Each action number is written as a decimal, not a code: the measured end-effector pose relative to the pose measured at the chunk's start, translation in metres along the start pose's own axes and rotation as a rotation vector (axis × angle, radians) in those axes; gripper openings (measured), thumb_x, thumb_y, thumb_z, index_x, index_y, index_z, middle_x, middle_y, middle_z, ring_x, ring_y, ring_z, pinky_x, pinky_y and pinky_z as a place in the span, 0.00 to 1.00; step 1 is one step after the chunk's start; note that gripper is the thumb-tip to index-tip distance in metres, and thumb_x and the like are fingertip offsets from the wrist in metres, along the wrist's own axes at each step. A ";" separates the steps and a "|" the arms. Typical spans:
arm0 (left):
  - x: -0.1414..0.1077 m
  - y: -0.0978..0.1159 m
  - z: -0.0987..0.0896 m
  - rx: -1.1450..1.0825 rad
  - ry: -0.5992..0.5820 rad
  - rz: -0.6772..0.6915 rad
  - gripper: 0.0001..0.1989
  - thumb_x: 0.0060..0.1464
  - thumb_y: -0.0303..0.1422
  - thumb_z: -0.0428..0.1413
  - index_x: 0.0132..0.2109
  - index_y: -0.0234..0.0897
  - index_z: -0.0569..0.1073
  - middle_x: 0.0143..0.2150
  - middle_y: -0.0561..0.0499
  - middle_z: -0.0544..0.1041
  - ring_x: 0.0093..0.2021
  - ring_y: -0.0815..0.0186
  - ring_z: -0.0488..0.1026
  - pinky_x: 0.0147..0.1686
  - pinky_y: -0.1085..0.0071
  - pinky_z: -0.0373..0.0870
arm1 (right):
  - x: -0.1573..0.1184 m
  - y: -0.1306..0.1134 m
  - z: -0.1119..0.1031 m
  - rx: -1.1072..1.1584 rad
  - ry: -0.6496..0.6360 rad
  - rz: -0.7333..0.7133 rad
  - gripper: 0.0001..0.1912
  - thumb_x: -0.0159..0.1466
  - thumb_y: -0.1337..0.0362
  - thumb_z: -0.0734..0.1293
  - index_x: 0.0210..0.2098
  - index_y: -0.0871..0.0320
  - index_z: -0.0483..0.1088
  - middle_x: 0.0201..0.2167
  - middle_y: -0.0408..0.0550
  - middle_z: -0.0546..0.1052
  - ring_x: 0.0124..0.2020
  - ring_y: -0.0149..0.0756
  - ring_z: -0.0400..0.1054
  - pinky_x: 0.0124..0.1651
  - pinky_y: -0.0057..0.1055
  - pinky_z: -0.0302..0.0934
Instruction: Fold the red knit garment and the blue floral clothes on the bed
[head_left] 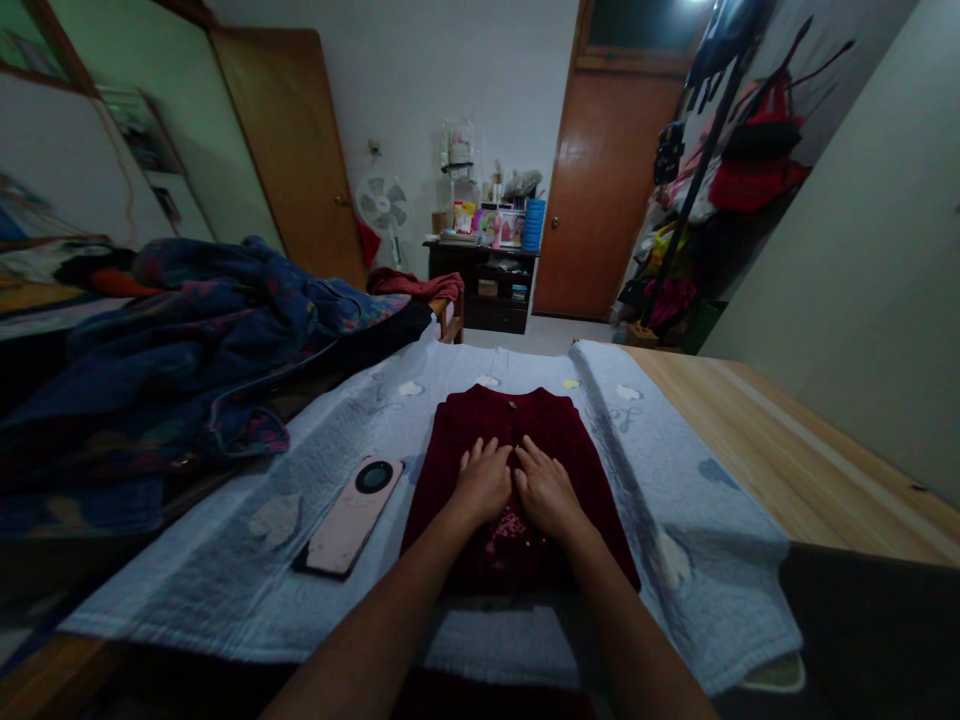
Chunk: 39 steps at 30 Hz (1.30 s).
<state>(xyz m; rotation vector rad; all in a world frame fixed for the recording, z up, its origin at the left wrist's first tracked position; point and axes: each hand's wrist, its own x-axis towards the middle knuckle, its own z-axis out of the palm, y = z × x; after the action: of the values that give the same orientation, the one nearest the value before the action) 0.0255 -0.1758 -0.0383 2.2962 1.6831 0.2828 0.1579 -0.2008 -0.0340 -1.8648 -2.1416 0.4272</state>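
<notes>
One pale pink phone (352, 525) lies on a light blue quilted cloth (217, 590), left of a folded dark red garment (513, 550). The garment makes a flat, neat bundle, narrower at its far end and speckled pinkish over its near half. The left hand (486, 480) and right hand (547, 490) rest on its middle, fingers (531, 447) extended, slightly parted, gripping nothing. Farther right runs a wood-grained surface (757, 420).

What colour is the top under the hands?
The top is dark red, seen best in the head view.
</notes>
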 end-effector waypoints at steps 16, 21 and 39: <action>-0.019 0.005 0.007 0.096 0.099 -0.062 0.26 0.63 0.42 0.41 0.66 0.43 0.60 0.69 0.44 0.58 0.68 0.43 0.51 0.63 0.43 0.50 | -0.001 0.012 0.010 0.012 0.035 0.025 0.29 0.70 0.58 0.51 0.66 0.63 0.55 0.69 0.52 0.52 0.69 0.41 0.45 0.69 0.44 0.40; -0.018 0.002 0.011 0.084 0.112 -0.056 0.26 0.63 0.43 0.41 0.66 0.44 0.60 0.69 0.45 0.58 0.68 0.44 0.51 0.63 0.43 0.50 | -0.003 0.024 0.012 -0.046 0.055 0.038 0.29 0.70 0.58 0.51 0.66 0.65 0.55 0.68 0.55 0.55 0.69 0.43 0.45 0.68 0.44 0.40; -0.015 0.001 0.013 0.077 0.078 -0.091 0.34 0.62 0.52 0.38 0.68 0.38 0.56 0.71 0.43 0.54 0.70 0.44 0.46 0.64 0.45 0.46 | -0.027 0.064 0.004 -0.204 0.082 0.135 0.27 0.70 0.59 0.53 0.65 0.61 0.58 0.68 0.51 0.55 0.69 0.45 0.46 0.67 0.46 0.43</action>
<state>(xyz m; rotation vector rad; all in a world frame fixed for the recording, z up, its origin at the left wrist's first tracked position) 0.0262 -0.1919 -0.0504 2.2817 1.8612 0.2966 0.2186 -0.2194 -0.0626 -2.1058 -2.0803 0.1597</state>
